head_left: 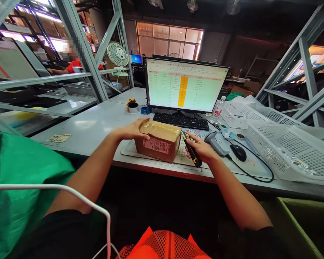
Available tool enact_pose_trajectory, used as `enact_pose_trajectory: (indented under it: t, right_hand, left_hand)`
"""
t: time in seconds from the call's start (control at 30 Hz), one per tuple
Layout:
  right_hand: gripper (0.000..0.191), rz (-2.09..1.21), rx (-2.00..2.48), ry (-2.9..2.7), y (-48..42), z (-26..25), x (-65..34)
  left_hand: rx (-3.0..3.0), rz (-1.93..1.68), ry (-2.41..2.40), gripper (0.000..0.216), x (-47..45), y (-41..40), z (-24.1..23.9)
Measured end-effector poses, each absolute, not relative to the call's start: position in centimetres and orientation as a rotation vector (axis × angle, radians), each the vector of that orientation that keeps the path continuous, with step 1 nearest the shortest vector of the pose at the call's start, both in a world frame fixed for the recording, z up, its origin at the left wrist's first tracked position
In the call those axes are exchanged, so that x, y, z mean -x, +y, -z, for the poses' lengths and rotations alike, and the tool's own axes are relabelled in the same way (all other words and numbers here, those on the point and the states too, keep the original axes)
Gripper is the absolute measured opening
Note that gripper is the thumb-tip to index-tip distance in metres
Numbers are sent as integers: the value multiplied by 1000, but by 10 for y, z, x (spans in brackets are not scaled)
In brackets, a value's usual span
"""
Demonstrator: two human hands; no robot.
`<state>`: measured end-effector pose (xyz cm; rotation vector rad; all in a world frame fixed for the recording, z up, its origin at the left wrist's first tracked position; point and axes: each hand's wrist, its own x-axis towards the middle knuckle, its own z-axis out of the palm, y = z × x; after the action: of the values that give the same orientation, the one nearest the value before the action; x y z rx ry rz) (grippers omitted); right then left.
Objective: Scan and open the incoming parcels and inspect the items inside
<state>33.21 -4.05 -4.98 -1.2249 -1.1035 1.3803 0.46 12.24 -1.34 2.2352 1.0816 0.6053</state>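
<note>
A taped brown cardboard box (162, 138) sits on a desk mat near the front edge of the table, a shipping label (156, 145) on its near side. My left hand (133, 130) grips the box's left end, thumb on the front and fingers over the top. In my right hand (198, 145) is a black and yellow utility knife (192, 151), its tip end close to the box's right upper corner. I cannot tell whether the tip touches the cardboard.
Behind the box stand a keyboard (180, 121) and a monitor (186, 86). To the right lie a barcode scanner (216, 143), a mouse (238, 152) and white plastic baskets (288, 154). Tape rolls (133, 107) stand at the left back. A green sack (24, 180) hangs left; a person (72, 64) sits beyond the rack.
</note>
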Motion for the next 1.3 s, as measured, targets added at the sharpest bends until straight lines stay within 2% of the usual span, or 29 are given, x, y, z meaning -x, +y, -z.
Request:
enact_pose_trajectory:
  t: [0.27,0.57,0.67,0.77,0.83,0.9,1.07,1.17,1.3]
  right_hand:
    - [66,-1384,1207,-933,-49,51,-310]
    - [76,-1427,1120,-922,-81,62,-289]
    - [81,-1395,1139,-968,-85,65,-293]
    - [85,-1312,1225,-1020,-87,66,-310]
    - [87,-1168,1316,-1082,-86,59,-329]
    - [85,-923,1429,-1215,-81,44,-348]
    - [53,-210,1594,-1925,-41,-29,-339]
    - [48,64,1655,-2350,0,-66,-288]
    - [47,203,1666,-2679,51,-81,-218]
  left_hand:
    - [-2320,-706,1188,98,-12,112,35]
    - [-2339,-766,1275,88,-22,105,37]
    - [-2249,-790,1203,96,-18,105,40]
    - [-1991,-880,979,121,-7,108,55]
    - [-1801,-936,831,136,-1,109,73]
    - [-1675,-952,727,139,-1,109,93]
    - [-1464,-989,592,106,-11,110,126]
    - [-1442,-1041,545,96,-13,115,133]
    - [-1459,-1042,548,87,-10,122,142]
